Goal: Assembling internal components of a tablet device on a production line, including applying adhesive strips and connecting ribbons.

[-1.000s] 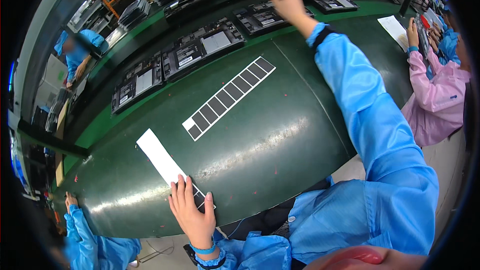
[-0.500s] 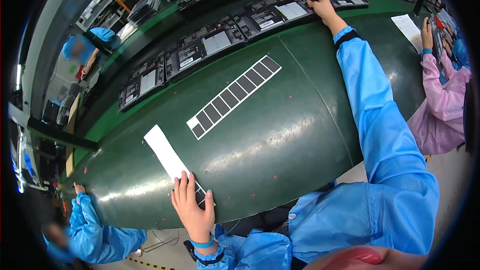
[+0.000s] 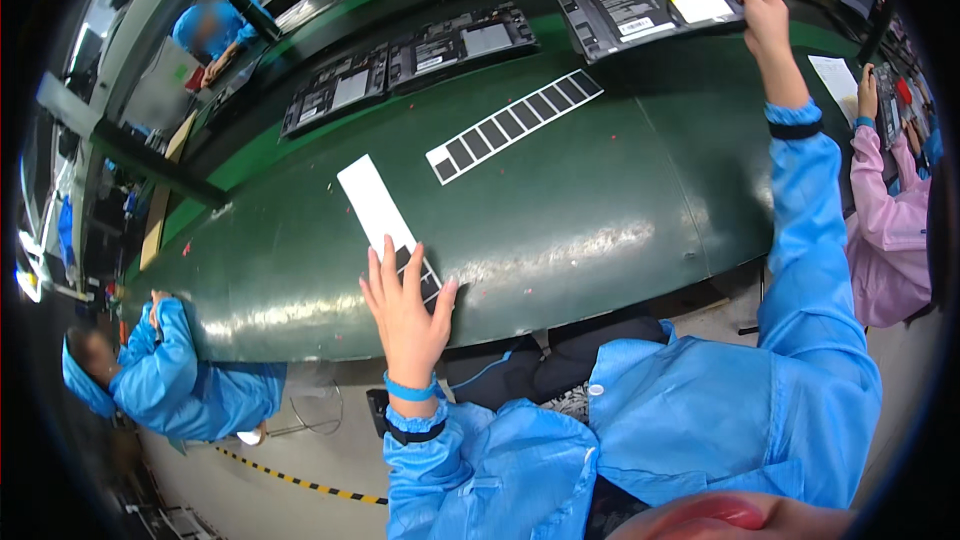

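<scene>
Just beside held device [image 3: 640, 2]; one dark-squared strip [image 3: 516, 127]

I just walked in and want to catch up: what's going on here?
Someone in blue sleeves grips the right edge of an open electronic unit with their right hand, at the far side of the green bench; whether it is fully lifted is hard to tell. Their left hand lies spread over the near end of a white strip. A strip of dark rectangles lies untouched beyond it. Two similar units sit left of the gripped one.
</scene>
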Demonstrator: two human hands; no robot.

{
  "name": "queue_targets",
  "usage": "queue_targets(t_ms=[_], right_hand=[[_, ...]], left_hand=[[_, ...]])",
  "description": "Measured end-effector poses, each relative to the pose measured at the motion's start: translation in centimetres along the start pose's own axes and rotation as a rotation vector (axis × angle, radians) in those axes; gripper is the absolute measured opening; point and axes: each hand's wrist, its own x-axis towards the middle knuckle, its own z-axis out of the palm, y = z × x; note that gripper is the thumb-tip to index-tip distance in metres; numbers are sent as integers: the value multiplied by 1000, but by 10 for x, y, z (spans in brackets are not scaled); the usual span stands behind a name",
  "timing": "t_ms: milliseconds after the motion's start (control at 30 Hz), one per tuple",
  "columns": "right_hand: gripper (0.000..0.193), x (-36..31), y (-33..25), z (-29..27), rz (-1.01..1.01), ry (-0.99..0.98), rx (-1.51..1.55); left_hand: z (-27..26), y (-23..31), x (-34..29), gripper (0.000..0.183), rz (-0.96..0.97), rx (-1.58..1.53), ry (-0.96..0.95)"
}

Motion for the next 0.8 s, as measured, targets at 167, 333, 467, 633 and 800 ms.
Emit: queue_targets(t_ms=[167,333,467,633,800], right_hand=[[29,-128,-33,5,298,-166,-42],[30,-243,-35,25,525,-412,-51],[25,-263,-35,13,262,-646,-479],[23,-246,-67,34,-95,-681,-685],[39,-245,-83,128,214,-958,-76]], left_hand=[[-3,71,-1,82,-120,-1224,3],[13,89,-27,101,-110,-921,50],[13,89,-48,94,-296,-876,148],[7,71,-40,82,0,-411,50],[14,50,-12,68,294,-146,52]])
